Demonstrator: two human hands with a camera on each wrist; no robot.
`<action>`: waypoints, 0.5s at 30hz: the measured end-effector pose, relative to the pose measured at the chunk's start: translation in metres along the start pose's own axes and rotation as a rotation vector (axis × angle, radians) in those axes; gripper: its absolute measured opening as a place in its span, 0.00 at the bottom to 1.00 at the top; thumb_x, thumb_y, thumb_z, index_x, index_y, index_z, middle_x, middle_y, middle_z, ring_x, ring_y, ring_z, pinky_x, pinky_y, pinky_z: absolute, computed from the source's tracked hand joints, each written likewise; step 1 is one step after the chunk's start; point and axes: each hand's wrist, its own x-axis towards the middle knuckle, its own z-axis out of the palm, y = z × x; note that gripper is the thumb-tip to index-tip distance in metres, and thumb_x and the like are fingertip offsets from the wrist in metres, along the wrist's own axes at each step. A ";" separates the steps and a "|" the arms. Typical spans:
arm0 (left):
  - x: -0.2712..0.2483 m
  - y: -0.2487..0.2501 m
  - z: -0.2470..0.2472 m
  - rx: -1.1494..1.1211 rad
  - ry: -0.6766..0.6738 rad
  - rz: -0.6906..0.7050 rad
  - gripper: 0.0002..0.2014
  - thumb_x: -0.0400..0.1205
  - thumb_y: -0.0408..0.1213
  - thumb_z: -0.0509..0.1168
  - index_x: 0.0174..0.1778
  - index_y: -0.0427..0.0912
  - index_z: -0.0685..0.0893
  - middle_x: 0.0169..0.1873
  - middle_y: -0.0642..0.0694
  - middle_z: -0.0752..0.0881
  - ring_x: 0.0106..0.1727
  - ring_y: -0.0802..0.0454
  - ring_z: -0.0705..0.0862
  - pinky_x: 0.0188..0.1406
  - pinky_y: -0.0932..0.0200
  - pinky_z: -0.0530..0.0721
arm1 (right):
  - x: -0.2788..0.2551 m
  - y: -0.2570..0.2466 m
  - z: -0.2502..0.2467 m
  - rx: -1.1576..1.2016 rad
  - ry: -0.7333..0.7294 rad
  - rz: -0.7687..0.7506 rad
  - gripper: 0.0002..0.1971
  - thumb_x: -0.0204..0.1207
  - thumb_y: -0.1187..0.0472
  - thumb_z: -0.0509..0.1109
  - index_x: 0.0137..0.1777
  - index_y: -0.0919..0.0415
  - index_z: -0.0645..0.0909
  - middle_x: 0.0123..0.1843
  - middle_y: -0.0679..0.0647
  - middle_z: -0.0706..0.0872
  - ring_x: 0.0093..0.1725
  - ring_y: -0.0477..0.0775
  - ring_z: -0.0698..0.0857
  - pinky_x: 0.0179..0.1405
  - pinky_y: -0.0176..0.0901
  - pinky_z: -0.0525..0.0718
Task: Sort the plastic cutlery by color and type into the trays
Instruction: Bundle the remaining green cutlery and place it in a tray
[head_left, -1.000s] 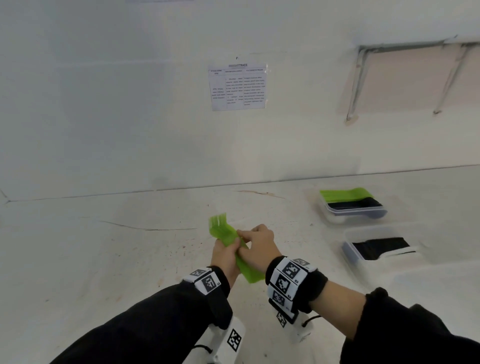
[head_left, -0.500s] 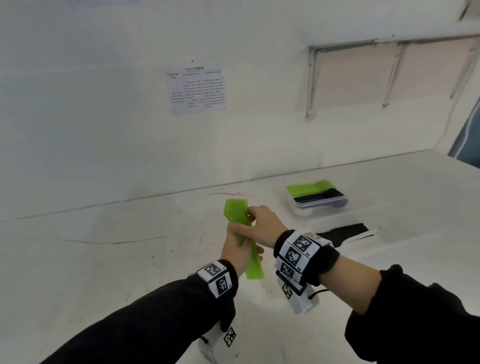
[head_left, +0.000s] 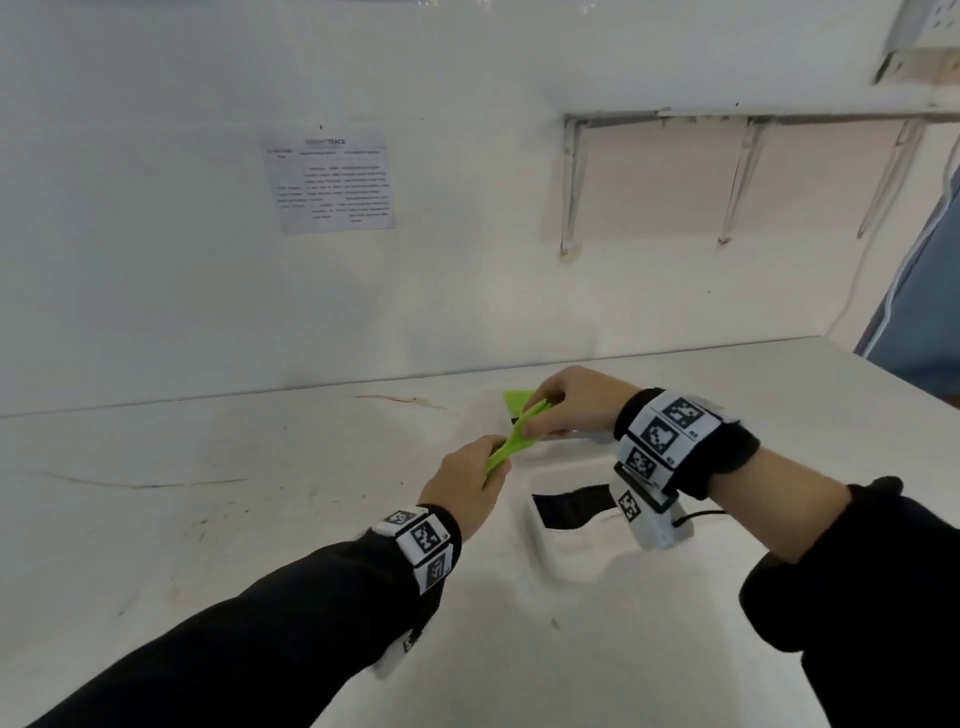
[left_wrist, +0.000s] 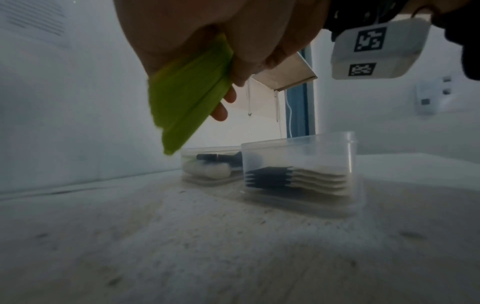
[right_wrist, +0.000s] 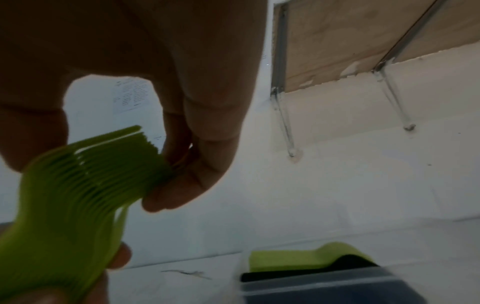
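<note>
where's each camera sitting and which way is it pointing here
Head: worn on the head, looking forward and down at the white table; shows both sleeves, the left hand and the right hand holding the green forks.
Left wrist: low under the left hand, facing along the table toward two clear trays.
Right wrist: under the right hand, tilted up at the wall.
Shared: all three show the green forks; head and right wrist share the wall paper.

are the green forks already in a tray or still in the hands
Out of the trays. The stack of green forks is held in the air by both the left hand and right hand, near the far tray.
</note>
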 end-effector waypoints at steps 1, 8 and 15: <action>0.001 0.004 0.006 0.022 -0.003 -0.012 0.14 0.85 0.40 0.58 0.65 0.45 0.77 0.54 0.47 0.83 0.54 0.48 0.81 0.49 0.60 0.75 | -0.003 0.010 -0.005 -0.013 -0.021 -0.010 0.10 0.68 0.55 0.77 0.47 0.58 0.86 0.33 0.49 0.83 0.33 0.45 0.79 0.35 0.29 0.76; 0.013 0.031 0.050 0.511 -0.168 0.035 0.20 0.85 0.34 0.52 0.74 0.45 0.67 0.68 0.47 0.75 0.66 0.44 0.75 0.61 0.51 0.72 | -0.012 0.056 -0.010 -0.494 -0.161 -0.093 0.26 0.70 0.48 0.74 0.68 0.52 0.77 0.63 0.45 0.81 0.65 0.48 0.78 0.65 0.38 0.74; 0.018 0.050 0.075 0.391 -0.028 -0.026 0.23 0.83 0.34 0.56 0.74 0.48 0.59 0.59 0.46 0.82 0.54 0.43 0.82 0.57 0.55 0.71 | -0.014 0.075 -0.011 -0.514 -0.155 -0.201 0.30 0.70 0.51 0.75 0.72 0.53 0.73 0.60 0.48 0.84 0.54 0.46 0.80 0.61 0.39 0.78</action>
